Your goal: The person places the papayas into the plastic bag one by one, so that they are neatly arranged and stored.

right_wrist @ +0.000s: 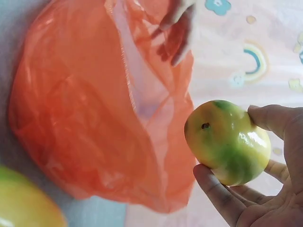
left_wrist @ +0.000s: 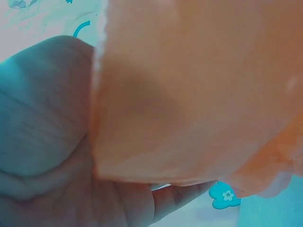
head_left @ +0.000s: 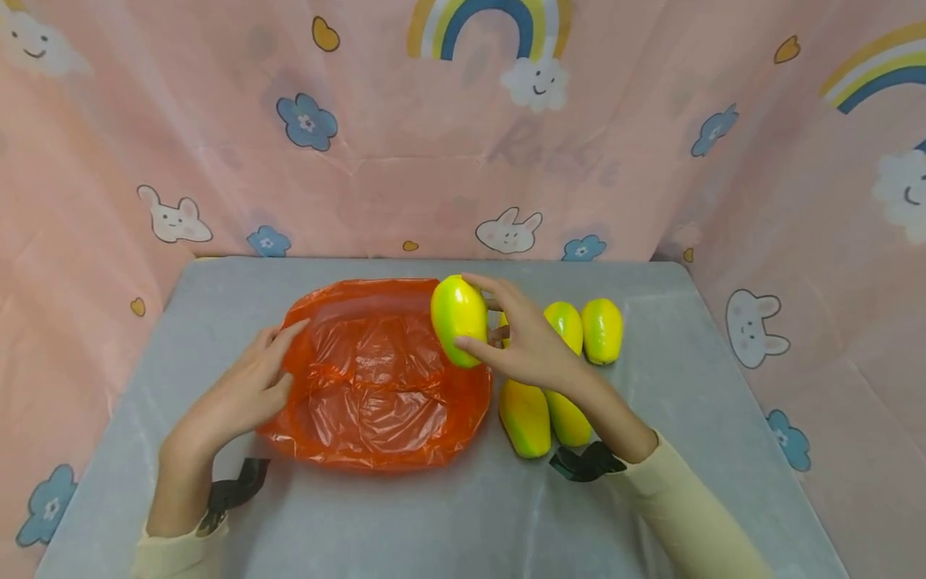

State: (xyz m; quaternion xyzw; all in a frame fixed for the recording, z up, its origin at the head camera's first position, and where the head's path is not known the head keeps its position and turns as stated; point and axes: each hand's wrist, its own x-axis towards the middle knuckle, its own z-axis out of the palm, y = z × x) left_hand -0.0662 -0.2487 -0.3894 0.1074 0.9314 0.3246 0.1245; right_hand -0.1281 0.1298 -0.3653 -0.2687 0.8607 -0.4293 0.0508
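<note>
An orange-red plastic bag [head_left: 379,402] lies with its mouth spread wide on the grey table. My right hand [head_left: 531,342] holds a yellow-green mango [head_left: 458,318] over the bag's right edge. The right wrist view shows the mango [right_wrist: 229,142] between the thumb and fingers of my right hand [right_wrist: 270,189], beside the bag [right_wrist: 85,123]. At the bag's left edge is my left hand [head_left: 242,390], its fingers loosely extended against the plastic. Bag film [left_wrist: 189,94] hides much of my left hand [left_wrist: 42,118] in the left wrist view.
Several more mangoes [head_left: 526,418] lie on the table right of the bag, partly hidden by my right hand and forearm. Another mango [head_left: 603,330] lies farther right. Pink patterned cloth [head_left: 405,193] hangs behind and on both sides of the table [head_left: 405,523].
</note>
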